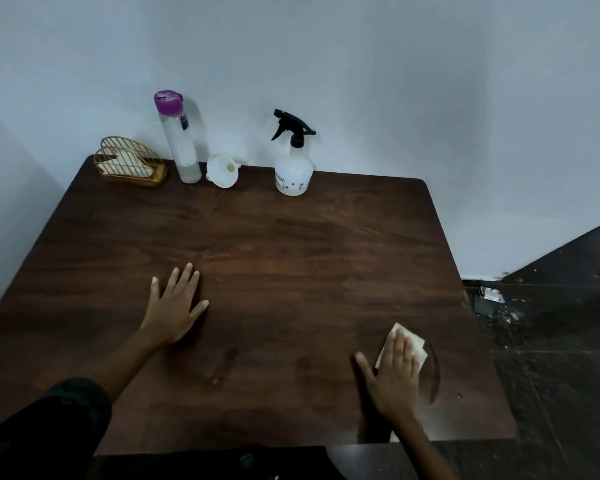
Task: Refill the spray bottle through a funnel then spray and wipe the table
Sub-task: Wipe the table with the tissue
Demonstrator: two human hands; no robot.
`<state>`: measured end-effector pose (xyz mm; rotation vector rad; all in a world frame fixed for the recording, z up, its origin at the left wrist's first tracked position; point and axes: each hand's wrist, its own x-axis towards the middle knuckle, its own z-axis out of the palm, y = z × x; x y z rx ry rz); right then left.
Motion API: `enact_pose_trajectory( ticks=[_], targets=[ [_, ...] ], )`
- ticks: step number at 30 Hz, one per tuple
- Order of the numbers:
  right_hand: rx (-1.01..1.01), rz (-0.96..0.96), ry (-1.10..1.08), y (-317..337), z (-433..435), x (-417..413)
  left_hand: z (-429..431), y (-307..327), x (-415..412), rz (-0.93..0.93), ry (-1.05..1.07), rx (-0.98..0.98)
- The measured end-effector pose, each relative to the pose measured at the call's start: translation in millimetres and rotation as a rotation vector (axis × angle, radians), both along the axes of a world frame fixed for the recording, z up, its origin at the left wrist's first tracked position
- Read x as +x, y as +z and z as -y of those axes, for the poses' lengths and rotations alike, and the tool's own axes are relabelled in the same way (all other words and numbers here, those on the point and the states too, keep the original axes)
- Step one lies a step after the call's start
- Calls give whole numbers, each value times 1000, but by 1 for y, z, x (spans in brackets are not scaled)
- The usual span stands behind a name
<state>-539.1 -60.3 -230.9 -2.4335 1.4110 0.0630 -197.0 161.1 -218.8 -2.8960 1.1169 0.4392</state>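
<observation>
On the dark wooden table (274, 258), my right hand (394, 372) presses a folded white cloth (417, 344) flat near the front right corner, fingers straight. My left hand (175, 306) rests flat on the tabletop at the front left, fingers spread, holding nothing. At the back edge stands a white spray bottle (293, 164) with a black trigger head screwed on. Left of it a white funnel (222, 169) lies tilted on the table. A tall clear bottle (182, 143) with a purple cap stands upright beside the funnel.
A gold wire holder (130, 162) with white napkins sits in the back left corner. A pale wall runs right behind the table. Dark floor with some debris (492, 296) lies to the right. Faint wet streaks show near the front edge.
</observation>
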Motion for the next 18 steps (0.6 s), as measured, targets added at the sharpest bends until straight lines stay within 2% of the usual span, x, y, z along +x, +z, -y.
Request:
enact_pose_trajectory(
  ticks=[3,10,13,15,18],
  targets=[
    [13,9,37,6,-8,55,-23,5,5,-33,-1,-23],
    [126,23,618,8,-140,184,-75,8,15,-85,67,-91],
    [146,10,866,7,-198,193,-92,4,19,-83,70,-112],
    [71,-34,990,2,-214,179,-99,2,22,-80,69,-141],
    [31,-64,938,-1,-200,144,-101,2,22,-92,57,-171]
  ],
)
